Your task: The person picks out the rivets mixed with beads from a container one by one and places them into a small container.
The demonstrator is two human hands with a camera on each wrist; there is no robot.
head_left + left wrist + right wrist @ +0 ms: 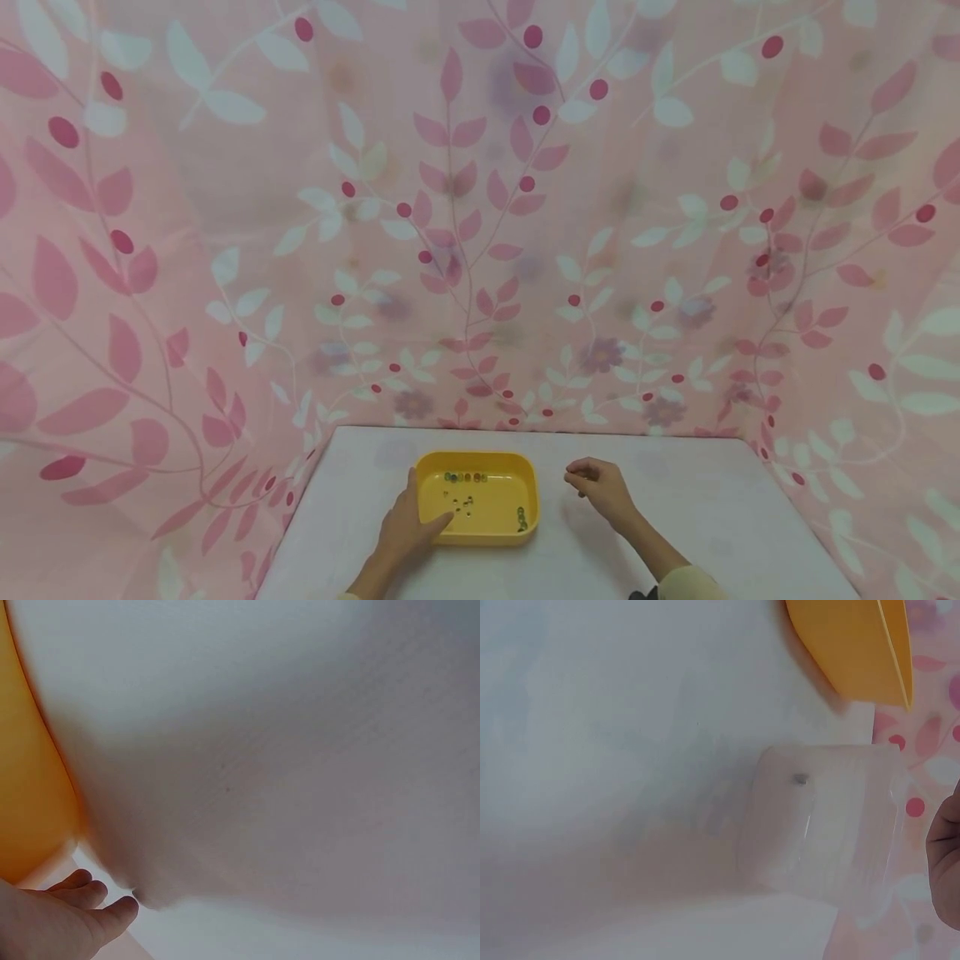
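Note:
A yellow rectangular tray (480, 537) sits on the white table. My left hand (403, 518) grips its left side, thumb over the rim and fingers along the outer wall. Inside are a row of small coloured marbles (466, 477) at the back, several tiny shiny pieces (463, 504) mid-floor and a short line of green marbles (521, 519) at the right. To the tray's right my right hand (603, 490) hovers, fingers curled with tips close together; I cannot tell whether anything is between them. Near it, a clear plastic container (840, 825) shows a small dark piece (800, 779).
The white table (675, 467) extends on both sides of the tray. Pink leaf-patterned cloth (480, 250) hangs behind the table and along both sides. A dark object (642, 594) shows beside the right sleeve at the bottom edge.

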